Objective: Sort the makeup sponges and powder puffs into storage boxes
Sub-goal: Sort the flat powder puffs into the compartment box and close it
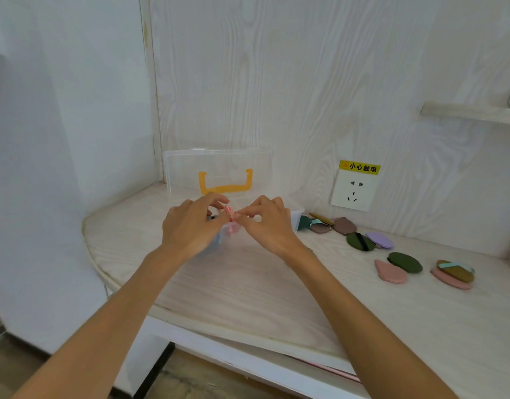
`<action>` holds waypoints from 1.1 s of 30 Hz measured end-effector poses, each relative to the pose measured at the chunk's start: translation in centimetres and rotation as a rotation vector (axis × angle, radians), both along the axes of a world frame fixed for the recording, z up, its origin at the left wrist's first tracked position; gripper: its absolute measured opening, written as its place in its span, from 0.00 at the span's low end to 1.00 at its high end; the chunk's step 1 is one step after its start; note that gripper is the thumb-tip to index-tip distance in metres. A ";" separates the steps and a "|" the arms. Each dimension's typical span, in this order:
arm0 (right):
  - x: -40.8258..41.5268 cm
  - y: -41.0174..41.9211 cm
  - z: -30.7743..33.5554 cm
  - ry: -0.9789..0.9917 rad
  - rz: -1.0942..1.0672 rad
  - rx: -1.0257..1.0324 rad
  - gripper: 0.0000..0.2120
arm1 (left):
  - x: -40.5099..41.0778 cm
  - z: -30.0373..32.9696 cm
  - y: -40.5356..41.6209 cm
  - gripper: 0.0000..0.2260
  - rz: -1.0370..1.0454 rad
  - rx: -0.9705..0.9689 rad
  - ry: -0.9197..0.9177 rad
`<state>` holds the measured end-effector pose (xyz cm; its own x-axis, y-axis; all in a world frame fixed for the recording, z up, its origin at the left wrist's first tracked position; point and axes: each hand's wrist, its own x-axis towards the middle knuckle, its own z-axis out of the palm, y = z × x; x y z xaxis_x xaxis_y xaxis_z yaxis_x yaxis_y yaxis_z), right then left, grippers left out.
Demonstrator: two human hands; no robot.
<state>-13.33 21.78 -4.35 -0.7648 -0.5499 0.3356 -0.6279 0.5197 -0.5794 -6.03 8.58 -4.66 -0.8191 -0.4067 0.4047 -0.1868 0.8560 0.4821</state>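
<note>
A clear storage box stands open on the desk, its lid with an orange handle leaning against the wall. Over the box, my left hand and my right hand meet, both pinching a small pink sponge between their fingertips. More pink pieces show inside the box under my hands. Several flat powder puffs lie to the right: green ones, a purple one, a brown one, pink ones.
A wall socket with a yellow warning label sits behind the puffs. A small shelf juts from the wall at upper right. The desk's curved edge falls off to the left, beside a white wall.
</note>
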 end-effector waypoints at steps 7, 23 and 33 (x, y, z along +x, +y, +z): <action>-0.1 0.2 0.0 -0.138 0.055 0.001 0.15 | 0.0 0.3 0.2 0.14 0.006 -0.064 -0.061; -0.2 0.5 -1.0 0.385 0.027 -0.076 0.24 | 0.2 0.7 -0.2 0.17 -0.025 -0.311 -0.245; -0.9 0.3 -1.8 0.523 0.002 -0.012 0.24 | -0.5 0.6 -0.5 0.18 -0.109 -0.302 -0.139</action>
